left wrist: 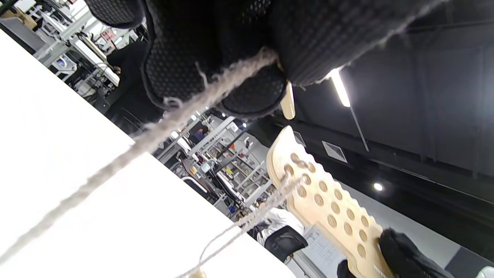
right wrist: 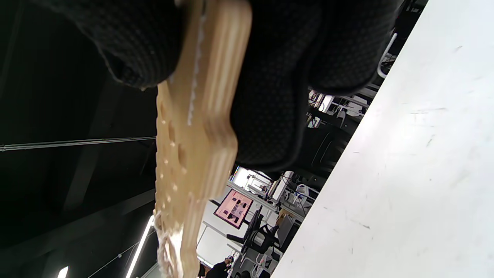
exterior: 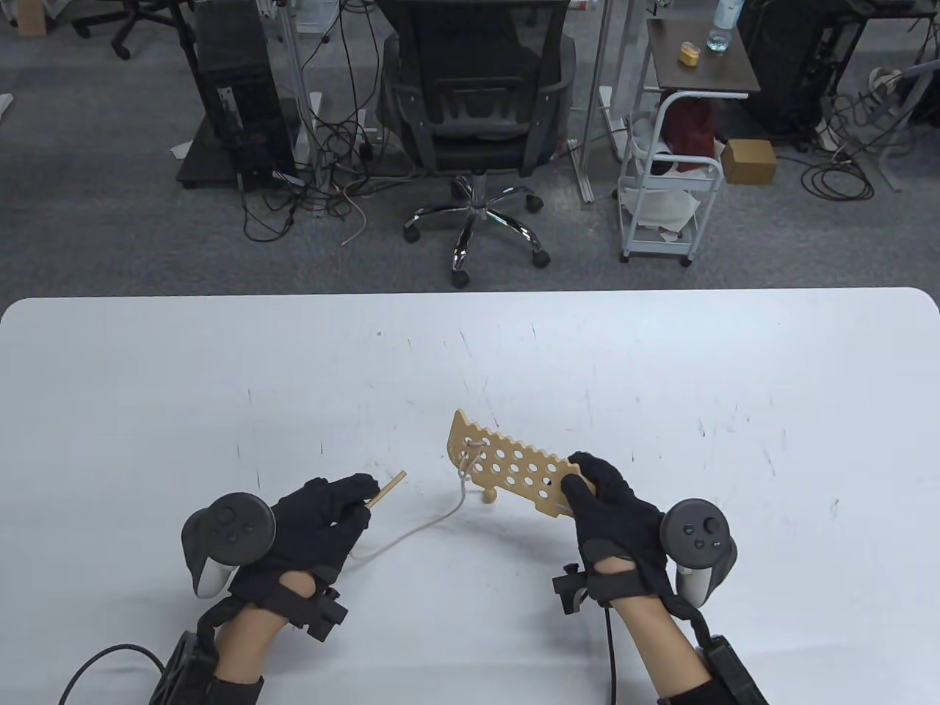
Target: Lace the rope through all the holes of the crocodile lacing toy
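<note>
The flat, pale wooden crocodile board (exterior: 507, 464), with rows of round holes and a notched upper edge, is gripped at one end by the right hand (exterior: 609, 507) above the white desk (exterior: 220, 382). The left hand (exterior: 323, 514) pinches the wooden needle (exterior: 387, 490) of the fuzzy grey rope (exterior: 433, 523), which is laced through holes at the board's far end.

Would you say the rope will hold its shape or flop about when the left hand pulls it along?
Probably floppy: the rope sags in a loose curve from the left hand to the crocodile board. Its frayed fibres suggest grip; the wooden needle looks stiff.
</note>
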Available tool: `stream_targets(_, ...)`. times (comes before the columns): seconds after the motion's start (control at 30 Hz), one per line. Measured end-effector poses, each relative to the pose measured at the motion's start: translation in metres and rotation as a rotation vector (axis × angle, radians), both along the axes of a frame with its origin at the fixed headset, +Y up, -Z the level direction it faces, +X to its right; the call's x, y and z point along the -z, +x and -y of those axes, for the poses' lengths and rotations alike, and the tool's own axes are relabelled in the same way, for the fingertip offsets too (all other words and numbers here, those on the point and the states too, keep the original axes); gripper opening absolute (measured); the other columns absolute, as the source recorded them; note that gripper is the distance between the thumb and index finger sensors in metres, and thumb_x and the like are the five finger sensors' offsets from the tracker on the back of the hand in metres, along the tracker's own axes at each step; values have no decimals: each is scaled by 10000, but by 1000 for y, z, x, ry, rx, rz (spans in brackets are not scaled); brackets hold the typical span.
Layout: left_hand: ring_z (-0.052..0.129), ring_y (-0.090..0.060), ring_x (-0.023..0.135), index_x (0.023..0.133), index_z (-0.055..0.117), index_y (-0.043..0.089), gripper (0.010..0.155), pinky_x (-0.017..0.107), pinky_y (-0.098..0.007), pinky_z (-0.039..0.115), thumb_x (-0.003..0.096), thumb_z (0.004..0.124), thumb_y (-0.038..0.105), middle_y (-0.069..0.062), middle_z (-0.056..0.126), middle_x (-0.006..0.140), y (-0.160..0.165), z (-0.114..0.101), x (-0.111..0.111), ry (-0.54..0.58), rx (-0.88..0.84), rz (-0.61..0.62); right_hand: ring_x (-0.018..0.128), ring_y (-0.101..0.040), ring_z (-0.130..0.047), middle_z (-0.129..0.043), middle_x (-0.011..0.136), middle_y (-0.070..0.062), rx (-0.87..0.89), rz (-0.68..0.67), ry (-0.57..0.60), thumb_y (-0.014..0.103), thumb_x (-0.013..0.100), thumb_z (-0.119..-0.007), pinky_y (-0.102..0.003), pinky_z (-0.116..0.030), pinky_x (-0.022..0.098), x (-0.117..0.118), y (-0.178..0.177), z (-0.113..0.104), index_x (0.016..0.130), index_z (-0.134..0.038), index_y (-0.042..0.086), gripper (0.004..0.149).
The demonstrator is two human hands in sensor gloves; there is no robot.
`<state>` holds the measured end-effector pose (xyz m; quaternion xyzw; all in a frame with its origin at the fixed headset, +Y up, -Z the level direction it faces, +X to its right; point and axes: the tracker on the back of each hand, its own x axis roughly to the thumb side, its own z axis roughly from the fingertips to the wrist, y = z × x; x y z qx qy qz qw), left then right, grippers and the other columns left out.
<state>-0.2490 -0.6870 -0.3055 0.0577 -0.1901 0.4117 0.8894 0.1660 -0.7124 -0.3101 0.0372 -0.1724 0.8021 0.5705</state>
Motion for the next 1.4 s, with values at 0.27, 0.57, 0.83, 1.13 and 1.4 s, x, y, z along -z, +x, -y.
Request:
stream_targets(0.27,991,-252,635,886,841,322,456,744,-558,595,435,885,381,29,1036,632,14,2,-4,-3,28,54,440,-227,-1115,-1042,646,-24,-33,-63,14,369,439,-835,-430,-837,450,-7,-15,-2,835,-809,124,467)
stream_targets(0.57,995,-256,625,872,851,321,447,743,-560,596,432,895,381,23,1041,621,25,3,-7,-13,57,103,434,-224,-1118,-1047,639,-24,-49,-112,33,372,438,-839,-427,-841,446,-13,-26,-4,831,-814,121,467)
stream_targets(0.83,1001,-256,600,864,855,311,445,741,-552,605,429,907,389,21,1047,597,27,2,-8,-15,63,104,431,-223,-1120,-1051,635,-25,-59,-133,42,376,436,-846,-426,-843,443,-15,-29,-4,829,-816,119,471)
stream_targets(1.13,1022,-253,553,852,868,304,444,735,-548,626,423,925,403,20,1062,557,28,2,-9,-3,64,97,430,-224,-1122,-1053,634,-29,-77,-142,53,379,435,-851,-424,-847,438,-18,-33,-4,827,-817,114,475)
stream_targets(1.4,1064,-238,494,824,897,290,444,715,-529,675,406,946,432,23,1097,514,32,2,-13,69,77,31,433,-230,-1123,-1054,635,-34,-89,-145,50,380,438,-857,-422,-850,436,-18,-36,-2,827,-817,107,477)
